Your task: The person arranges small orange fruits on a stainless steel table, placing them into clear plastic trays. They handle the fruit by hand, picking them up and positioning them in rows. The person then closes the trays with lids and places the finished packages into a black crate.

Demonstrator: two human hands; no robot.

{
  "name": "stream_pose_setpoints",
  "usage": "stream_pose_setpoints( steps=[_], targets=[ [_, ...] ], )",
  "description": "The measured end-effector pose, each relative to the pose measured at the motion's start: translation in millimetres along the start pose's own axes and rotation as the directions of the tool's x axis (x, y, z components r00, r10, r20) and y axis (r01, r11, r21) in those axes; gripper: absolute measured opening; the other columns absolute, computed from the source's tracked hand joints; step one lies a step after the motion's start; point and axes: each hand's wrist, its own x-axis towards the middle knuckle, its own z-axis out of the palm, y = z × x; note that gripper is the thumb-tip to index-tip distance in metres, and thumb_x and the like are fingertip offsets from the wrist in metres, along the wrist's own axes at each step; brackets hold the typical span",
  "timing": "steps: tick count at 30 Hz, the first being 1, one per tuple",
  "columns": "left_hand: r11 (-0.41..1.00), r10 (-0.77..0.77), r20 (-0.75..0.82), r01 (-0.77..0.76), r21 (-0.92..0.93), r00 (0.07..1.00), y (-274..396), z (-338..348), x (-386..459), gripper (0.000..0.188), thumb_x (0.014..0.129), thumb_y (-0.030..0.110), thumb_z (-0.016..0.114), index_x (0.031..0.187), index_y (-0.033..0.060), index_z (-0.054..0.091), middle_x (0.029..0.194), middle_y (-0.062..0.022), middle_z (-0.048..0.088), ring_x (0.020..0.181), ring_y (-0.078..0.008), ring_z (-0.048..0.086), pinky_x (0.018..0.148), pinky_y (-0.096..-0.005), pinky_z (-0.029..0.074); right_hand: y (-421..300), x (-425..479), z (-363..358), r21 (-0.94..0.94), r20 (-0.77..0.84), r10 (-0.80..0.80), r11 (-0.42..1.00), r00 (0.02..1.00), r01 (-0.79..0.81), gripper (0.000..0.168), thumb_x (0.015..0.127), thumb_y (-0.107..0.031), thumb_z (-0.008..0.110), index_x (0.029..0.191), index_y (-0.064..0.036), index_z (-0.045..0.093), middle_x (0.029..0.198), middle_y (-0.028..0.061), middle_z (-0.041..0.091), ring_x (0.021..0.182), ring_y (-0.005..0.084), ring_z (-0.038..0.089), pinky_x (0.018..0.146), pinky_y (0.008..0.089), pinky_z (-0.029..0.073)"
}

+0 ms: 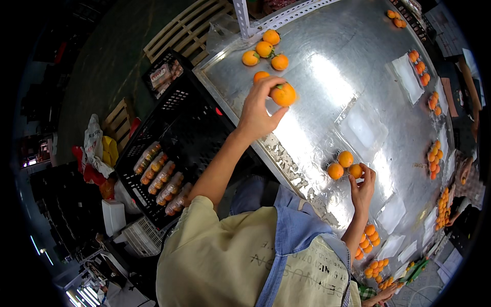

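Observation:
My left hand (261, 109) is above the table's near left edge, with its thumb and fingers around an orange persimmon (283, 94) that shows a green calyx. Partly hidden behind that hand is another persimmon (261, 76); several loose ones (264, 49) lie just beyond. My right hand (362, 188) pinches a persimmon (355, 171) between thumb and fingertips. Two more persimmons (340, 165) touch or nearly touch it, in what looks like the base of a clear plastic clamshell. The clamshell's transparent lid (362, 126) lies folded back on the metal table (303, 42).
At my left stands a black plastic crate (153, 207) holding several filled clear packs (163, 178). Along the table's far and right side are more packs of orange fruit (443, 209) and white sheets (391, 213). Other people's hands (466, 169) work there. A perforated metal post (241, 19) rises at the corner.

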Motion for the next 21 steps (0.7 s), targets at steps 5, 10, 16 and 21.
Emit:
stream_pose_setpoints(
  steps=[5,10,16,21],
  targets=[
    [0.926,-0.323,-0.245,0.252,-0.281,0.914,-55,-11,6,0.06,0.069,-0.001,0.076,0.123,0.0052,0.051,0.113,-0.0077,0.058,0.096,-0.0155,0.059,0.082,-0.0287,0.05,-1,0,-1,-0.001,-0.004,-0.026,1.0,1.0,0.026,0.048,0.073,-0.004,0.075,0.118,-0.008,0.058,0.107,0.0087,0.054,0.089,0.0205,0.056,0.065,0.0296,0.049],
    [0.901,-0.409,-0.357,0.434,-0.011,0.84,-108,-28,12,0.058,0.069,0.0,0.076,0.122,0.0081,0.053,0.11,-0.0075,0.058,0.085,-0.0145,0.061,0.072,-0.0275,0.052,-1,2,-1,-0.025,-0.017,-0.036,0.999,0.999,0.035,0.049,0.071,-0.004,0.076,0.117,-0.008,0.059,0.106,0.0084,0.054,0.085,0.0203,0.057,0.064,0.0296,0.049],
    [0.878,-0.347,-0.367,0.437,0.197,0.863,-117,-36,18,0.053,0.068,0.001,0.077,0.117,0.0092,0.058,0.109,-0.0078,0.056,0.08,-0.0178,0.06,0.071,-0.0281,0.052,6,6,0,0.005,-0.013,-0.015,1.0,1.0,0.015,0.047,0.068,-0.003,0.075,0.113,-0.007,0.061,0.104,0.008,0.055,0.081,0.019,0.057,0.063,0.0294,0.049],
    [0.86,-0.359,-0.305,0.44,0.26,0.882,-119,-38,21,0.054,0.068,0.003,0.077,0.119,0.0126,0.06,0.111,-0.0067,0.057,0.088,-0.0192,0.058,0.076,-0.0294,0.051,4,4,-5,0.047,-0.025,0.011,0.999,1.0,-0.01,0.045,0.069,-0.003,0.073,0.112,-0.005,0.061,0.102,0.0074,0.056,0.08,0.0168,0.056,0.063,0.0284,0.049]
  ],
)
